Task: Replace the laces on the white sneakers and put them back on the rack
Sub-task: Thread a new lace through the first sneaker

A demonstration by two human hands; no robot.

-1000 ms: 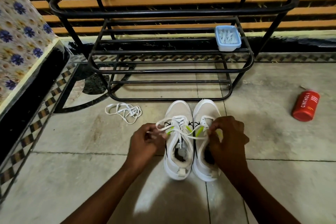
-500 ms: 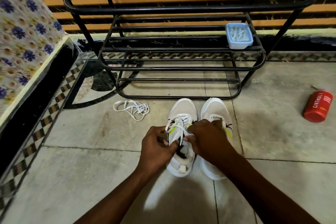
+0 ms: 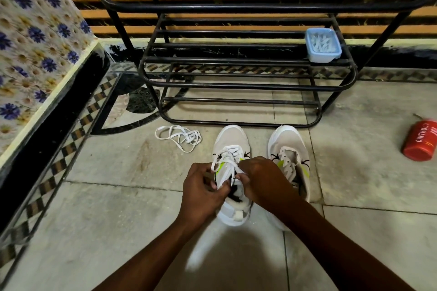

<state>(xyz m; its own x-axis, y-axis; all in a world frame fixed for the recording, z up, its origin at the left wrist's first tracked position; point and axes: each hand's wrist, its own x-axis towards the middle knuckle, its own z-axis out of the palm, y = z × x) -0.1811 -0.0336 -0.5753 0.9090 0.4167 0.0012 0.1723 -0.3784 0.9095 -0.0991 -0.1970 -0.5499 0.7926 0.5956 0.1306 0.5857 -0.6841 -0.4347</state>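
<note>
Two white sneakers stand side by side on the tiled floor in front of the black metal rack (image 3: 236, 85). The left sneaker (image 3: 230, 142) carries a white lace (image 3: 225, 156) in its eyelets. My left hand (image 3: 201, 189) and my right hand (image 3: 262, 179) meet over its tongue, both pinching the lace ends. The right sneaker (image 3: 289, 146) has bare eyelets and no lace; my right wrist hides its heel. A loose white lace (image 3: 179, 137) lies coiled on the floor to the left of the sneakers.
A pale blue plastic tub (image 3: 322, 45) sits on the rack's middle shelf at the right. A red can (image 3: 419, 140) lies on the floor far right. A flower-patterned cloth over a raised ledge (image 3: 35, 42) borders the left side.
My right hand has moved from the right sneaker over to the left sneaker. Both hands have drawn the lace ends together above its tongue. The view has shifted slightly.
</note>
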